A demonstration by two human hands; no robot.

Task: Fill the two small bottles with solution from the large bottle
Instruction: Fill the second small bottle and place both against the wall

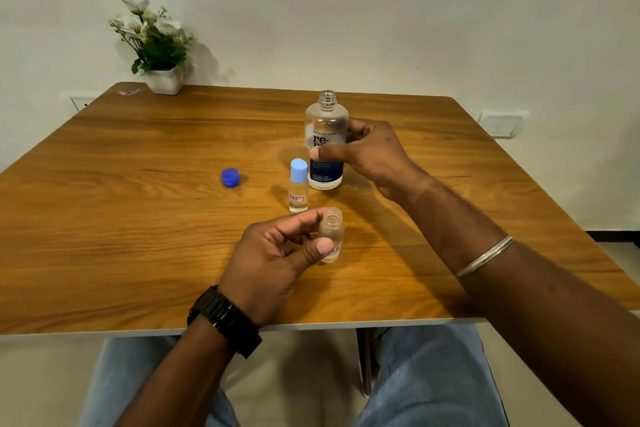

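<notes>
Wooden and warm-toned, the tabletop [145,218] carries everything the task needs. The large bottle [325,135] stands upright toward the far middle, its threaded neck uncapped, clear above and with a dark blue label lower down. The right hand [374,152] grips it from the right side, thumb across the label in front and the fingers [360,126] curled round behind. A metal bangle [485,255] sits on that forearm.

Just in front of the large bottle, slightly to its left, stands the capped small bottle [298,189], upright, with a light blue cap and a small red-and-white sticker; some clear liquid shows in its lower part. It is touched by neither hand.

Nearer the person, the open small bottle [331,234] is pinched by the left hand [277,253], thumb on its front near the sticker and forefinger behind its neck. It is upright with its mouth uncovered; whether its base rests on the tabletop cannot be told. A black watch [225,319] is on the left wrist.

A dark blue cap [230,177] lies alone to the left, well apart from the bottles. A white pot of flowers [157,45] stands at the far left corner against the wall.
</notes>
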